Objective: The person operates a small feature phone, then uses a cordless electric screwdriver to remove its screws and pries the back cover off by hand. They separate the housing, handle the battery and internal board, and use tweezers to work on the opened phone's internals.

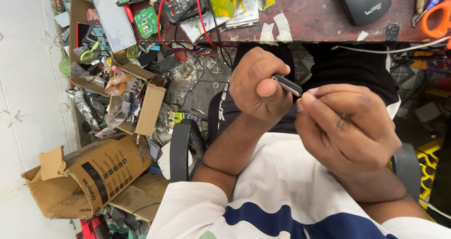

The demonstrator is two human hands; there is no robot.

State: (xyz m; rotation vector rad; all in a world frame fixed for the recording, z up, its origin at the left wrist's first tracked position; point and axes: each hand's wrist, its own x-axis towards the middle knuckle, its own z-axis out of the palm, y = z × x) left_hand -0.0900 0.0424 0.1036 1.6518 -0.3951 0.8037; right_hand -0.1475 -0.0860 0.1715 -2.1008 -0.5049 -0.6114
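Note:
My left hand (257,86) is closed around a small, dark, flat, narrow part (286,85), with the thumb pressed on top of it. The part sticks out to the right from between the fingers. My right hand (346,128) is just to the right, and its thumb and forefinger tips meet at the part's free end. Whether they pinch the part itself or something tiny against it is too small to tell. Both hands hover over my lap, below the desk edge.
A worn wooden desk (324,18) runs along the top with a black mouse (364,2), a multimeter with red leads (181,4), green circuit boards (146,20) and orange scissors (437,18). Cardboard boxes (94,175) and clutter fill the floor at left. A chair armrest (181,147) is beside my left forearm.

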